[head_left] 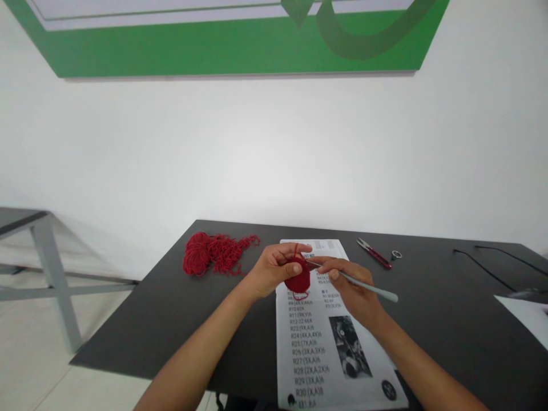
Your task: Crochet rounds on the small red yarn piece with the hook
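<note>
Holding: left hand (272, 269), red crochet (299, 281) | right hand (354, 288), hook (377, 291) | sheet (323, 342) reads "R12-22:66X"

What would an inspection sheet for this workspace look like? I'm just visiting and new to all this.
Surface: dark table, with a printed sheet under the hands.
Work things: red piece and hook, both held up; red yarn lies at the left, partly loose.
Clutter: red-handled snips, a small ring, what look like glasses, and white paper, all at the right.
Hands: left hand pinches the red piece; right hand grips the hook, its tip end at the piece.
Cables: nothing seen that is clearly one.
Surroundings: white wall, green-edged board, grey frame at left.
</note>
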`<state>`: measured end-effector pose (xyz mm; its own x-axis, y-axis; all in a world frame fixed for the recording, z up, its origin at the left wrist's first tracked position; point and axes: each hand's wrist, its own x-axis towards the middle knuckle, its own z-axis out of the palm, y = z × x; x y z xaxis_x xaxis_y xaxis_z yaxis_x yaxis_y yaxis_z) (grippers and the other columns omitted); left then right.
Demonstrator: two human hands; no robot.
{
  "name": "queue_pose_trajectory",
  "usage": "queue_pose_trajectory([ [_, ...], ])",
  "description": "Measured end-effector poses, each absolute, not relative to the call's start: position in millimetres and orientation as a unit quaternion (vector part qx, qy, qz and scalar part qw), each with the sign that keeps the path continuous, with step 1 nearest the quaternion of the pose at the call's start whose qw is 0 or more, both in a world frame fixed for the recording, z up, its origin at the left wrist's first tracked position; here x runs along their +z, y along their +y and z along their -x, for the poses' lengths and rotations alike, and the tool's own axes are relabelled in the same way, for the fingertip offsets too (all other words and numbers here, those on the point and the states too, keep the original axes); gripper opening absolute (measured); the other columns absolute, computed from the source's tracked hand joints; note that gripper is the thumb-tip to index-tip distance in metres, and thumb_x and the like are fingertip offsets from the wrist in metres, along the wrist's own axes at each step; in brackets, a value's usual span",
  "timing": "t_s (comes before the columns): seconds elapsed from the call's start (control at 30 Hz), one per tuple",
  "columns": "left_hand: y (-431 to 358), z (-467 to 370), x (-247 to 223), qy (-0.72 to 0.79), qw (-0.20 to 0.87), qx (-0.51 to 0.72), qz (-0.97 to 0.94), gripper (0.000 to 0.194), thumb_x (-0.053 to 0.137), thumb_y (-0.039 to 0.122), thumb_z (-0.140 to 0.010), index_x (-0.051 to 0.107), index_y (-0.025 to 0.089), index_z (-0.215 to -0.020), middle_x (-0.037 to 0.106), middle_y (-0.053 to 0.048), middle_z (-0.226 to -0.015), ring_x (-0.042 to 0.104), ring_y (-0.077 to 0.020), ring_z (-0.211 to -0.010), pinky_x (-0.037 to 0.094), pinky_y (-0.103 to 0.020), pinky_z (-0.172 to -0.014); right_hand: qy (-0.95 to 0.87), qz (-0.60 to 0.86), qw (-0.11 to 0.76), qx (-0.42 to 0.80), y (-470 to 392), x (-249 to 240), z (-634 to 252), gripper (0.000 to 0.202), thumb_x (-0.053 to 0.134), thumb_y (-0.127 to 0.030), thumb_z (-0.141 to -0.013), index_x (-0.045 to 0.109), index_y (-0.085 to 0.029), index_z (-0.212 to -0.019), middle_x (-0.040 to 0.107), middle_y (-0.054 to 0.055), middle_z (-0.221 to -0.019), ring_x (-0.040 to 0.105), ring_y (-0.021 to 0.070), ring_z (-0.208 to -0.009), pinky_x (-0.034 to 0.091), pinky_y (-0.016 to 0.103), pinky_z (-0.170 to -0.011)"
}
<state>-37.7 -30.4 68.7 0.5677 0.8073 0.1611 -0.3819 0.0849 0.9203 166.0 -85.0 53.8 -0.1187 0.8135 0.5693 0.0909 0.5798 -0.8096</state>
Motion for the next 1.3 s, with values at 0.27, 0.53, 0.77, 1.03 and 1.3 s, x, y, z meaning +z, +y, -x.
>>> queue_pose_trajectory([
  [0.27, -31.2, 36.1, 68.6, 0.152, 0.733, 0.429, -0.505, 0.047, 0.093, 0.032, -0.067, 0.076, 0.014, -0.106, 0.079, -0.008, -0.084, 0.076, -0.0192, -0.078, 0.056, -0.025, -0.072, -0.603, 0.31, 0.622, 0.391, -85.7, 42.5, -153.6, 0.022, 0.059, -0.042, -0.099, 0.076, -0.028, -0.093, 0.08, 0.005, -0.115, 0.076, 0.0265, -0.108, 0.06, 0.042, -0.094],
  [0.53, -35.9, 33.7, 64.7, 0.117, 0.796, 0.419, -0.421, 0.043, 0.093, 0.034, -0.068, 0.076, 0.014, -0.101, 0.079, -0.005, -0.085, 0.074, -0.0126, -0.072, 0.057, -0.018, -0.068, -0.725, 0.301, 0.564, 0.256, -92.1, 55.5, -162.3, 0.016, 0.06, -0.036, -0.1, 0.075, -0.033, -0.1, 0.078, 0.0, -0.123, 0.074, 0.0213, -0.11, 0.058, 0.035, -0.094],
  [0.77, -36.1, 32.3, 56.9, 0.119, 0.814, 0.396, -0.409, 0.046, 0.093, 0.041, -0.066, 0.073, 0.016, -0.1, 0.076, -0.003, -0.078, 0.071, -0.0127, -0.066, 0.055, -0.021, -0.066, -0.483, 0.232, 0.636, 0.556, -90.7, 55.0, -146.7, 0.022, 0.069, -0.043, -0.094, 0.077, -0.025, -0.082, 0.081, 0.003, -0.103, 0.075, 0.0163, -0.078, 0.06, 0.031, -0.08],
  [1.03, -38.2, 22.8, 58.6, 0.202, 0.659, 0.448, -0.569, 0.052, 0.092, 0.042, -0.067, 0.075, 0.014, -0.107, 0.08, -0.01, -0.095, 0.073, -0.0195, -0.079, 0.055, -0.029, -0.074, -0.251, 0.181, 0.632, 0.711, -85.1, 51.1, -139.7, 0.018, 0.089, -0.037, -0.075, 0.078, -0.023, -0.078, 0.072, -0.005, -0.07, 0.058, 0.0045, -0.056, 0.056, 0.014, -0.064],
  [1.3, -42.1, 22.0, 66.4, 0.319, 0.505, 0.452, -0.663, 0.041, 0.083, 0.033, -0.073, 0.077, 0.014, -0.108, 0.078, -0.007, -0.088, 0.068, -0.0174, -0.074, 0.054, -0.027, -0.071, -0.5, 0.307, 0.687, 0.428, -81.4, 44.4, -144.8, 0.017, 0.075, -0.044, -0.089, 0.079, -0.028, -0.092, 0.074, 0.001, -0.092, 0.063, 0.0143, -0.077, 0.052, 0.027, -0.07],
])
